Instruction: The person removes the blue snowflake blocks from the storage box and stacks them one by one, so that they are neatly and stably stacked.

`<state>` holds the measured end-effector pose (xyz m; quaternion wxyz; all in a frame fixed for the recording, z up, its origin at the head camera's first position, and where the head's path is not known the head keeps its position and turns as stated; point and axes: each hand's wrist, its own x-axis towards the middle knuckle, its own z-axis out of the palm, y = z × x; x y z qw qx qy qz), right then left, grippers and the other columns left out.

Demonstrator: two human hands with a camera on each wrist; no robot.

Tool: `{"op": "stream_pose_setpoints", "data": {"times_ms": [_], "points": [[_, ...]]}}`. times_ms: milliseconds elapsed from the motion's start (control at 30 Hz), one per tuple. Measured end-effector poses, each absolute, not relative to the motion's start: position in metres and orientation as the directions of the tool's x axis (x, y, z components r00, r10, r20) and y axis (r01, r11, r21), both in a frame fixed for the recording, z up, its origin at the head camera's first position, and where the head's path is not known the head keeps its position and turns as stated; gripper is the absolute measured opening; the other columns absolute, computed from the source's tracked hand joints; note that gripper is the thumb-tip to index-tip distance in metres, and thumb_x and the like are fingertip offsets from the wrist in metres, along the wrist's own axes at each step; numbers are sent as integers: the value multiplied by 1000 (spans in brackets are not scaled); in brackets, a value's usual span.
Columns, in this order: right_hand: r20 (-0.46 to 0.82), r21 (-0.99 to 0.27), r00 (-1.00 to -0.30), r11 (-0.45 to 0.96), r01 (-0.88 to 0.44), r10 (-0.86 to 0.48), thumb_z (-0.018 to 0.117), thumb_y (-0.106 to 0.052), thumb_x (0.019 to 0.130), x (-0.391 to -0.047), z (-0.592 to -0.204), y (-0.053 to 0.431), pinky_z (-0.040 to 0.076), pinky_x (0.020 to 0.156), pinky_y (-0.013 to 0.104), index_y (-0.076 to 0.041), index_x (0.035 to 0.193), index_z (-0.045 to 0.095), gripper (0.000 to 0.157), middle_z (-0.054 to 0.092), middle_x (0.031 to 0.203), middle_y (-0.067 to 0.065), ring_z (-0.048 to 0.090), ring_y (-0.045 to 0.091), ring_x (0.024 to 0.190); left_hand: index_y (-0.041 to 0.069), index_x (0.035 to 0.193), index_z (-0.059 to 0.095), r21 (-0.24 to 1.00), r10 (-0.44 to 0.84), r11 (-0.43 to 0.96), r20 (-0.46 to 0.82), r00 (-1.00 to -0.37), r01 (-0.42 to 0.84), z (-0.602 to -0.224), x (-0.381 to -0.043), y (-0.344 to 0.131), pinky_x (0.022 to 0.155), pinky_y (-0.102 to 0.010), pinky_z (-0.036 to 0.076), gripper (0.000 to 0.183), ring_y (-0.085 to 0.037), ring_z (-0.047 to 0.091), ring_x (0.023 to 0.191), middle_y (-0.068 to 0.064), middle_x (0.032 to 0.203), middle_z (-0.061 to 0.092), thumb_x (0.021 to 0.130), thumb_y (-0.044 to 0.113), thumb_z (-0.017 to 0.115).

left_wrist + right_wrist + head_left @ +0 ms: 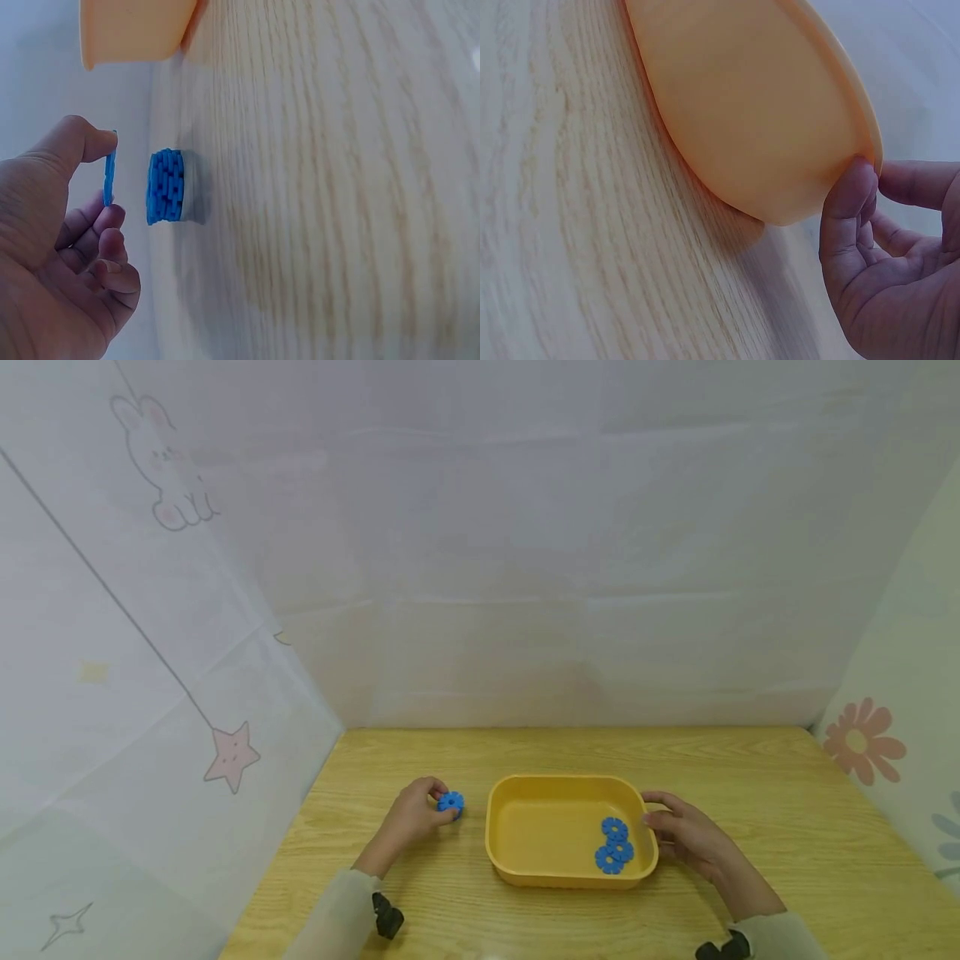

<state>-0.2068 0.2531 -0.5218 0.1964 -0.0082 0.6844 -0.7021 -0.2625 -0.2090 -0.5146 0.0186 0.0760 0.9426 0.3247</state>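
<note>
My left hand (pixel 411 812) pinches one thin blue snowflake disc (pixel 109 178) between thumb and fingers, seen edge-on in the left wrist view. Just beyond it, a stack of blue snowflake discs (pixel 166 186) stands on the table; in the head view the held disc covers most of this stack. A yellow plastic tray (pixel 532 835) is to the right, with several overlapping blue discs (pixel 615 845) lying in its right end. Thumb and fingers of my right hand (pixel 693 837) grip the tray's right rim (pixel 870 127).
The wooden table (pixel 757 793) carries the tray and the discs. A pale cloth backdrop (pixel 480 568) rises behind it, with printed side cloths at left and right. Dark wrist mounts (pixel 387 916) sit at both sleeves.
</note>
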Motion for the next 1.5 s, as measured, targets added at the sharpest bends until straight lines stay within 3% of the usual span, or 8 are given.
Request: {"op": "stream_pose_setpoints", "data": {"times_ms": [1033, 1500], "points": [[-259, -965, -925, 35, 260, -278, 60, -19, 103, -206, -521, 252, 59, 83, 42, 1, 155, 27, 65, 68, 118, 15, 69, 26, 98, 6, 110, 66, 627, 133, 770, 25, -991, 119, -530, -266, -219, 85, -47, 51, 37, -23, 58, 95, -10, 109, 59, 84, 26, 84], [-265, -963, -923, 33, 267, -280, 59, -20, 103, -206, -520, 252, 59, 82, 41, 1, 156, 25, 66, 68, 118, 15, 70, 26, 97, 6, 111, 65, 675, 118, 733, -6, -993, 83, -535, -267, -220, 84, -44, 53, 37, -23, 61, 97, -7, 108, 63, 85, 24, 83]]}}
